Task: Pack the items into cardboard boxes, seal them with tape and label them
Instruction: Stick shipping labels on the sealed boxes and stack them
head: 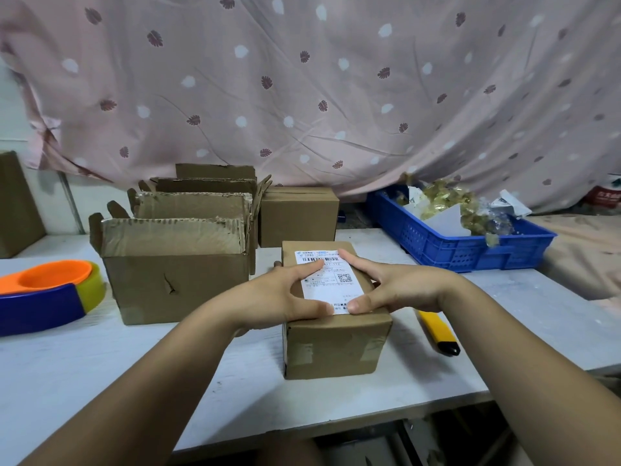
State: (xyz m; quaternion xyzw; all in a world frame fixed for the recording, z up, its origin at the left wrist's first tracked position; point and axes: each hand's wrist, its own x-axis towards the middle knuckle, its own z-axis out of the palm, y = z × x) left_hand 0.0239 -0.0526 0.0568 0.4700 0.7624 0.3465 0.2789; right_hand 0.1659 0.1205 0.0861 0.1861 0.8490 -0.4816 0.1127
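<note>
Both forearms reach forward over the worktop [100, 364] and meet on top of the small taped box [336, 344], which stands near the front edge, in the middle. The left hand [279, 294] and right hand [396, 287] each spread forefinger and thumb flat on the white label [331, 280], pressing it to the lid. Neither grip grasps anything; the other fingers are hidden. A yellow knife [437, 331] lies just right of the box.

Pink leaf-print cloth [336, 79] drapes across the back; a yellow utility knife [437, 331] lies on the white desk [100, 364].
</note>
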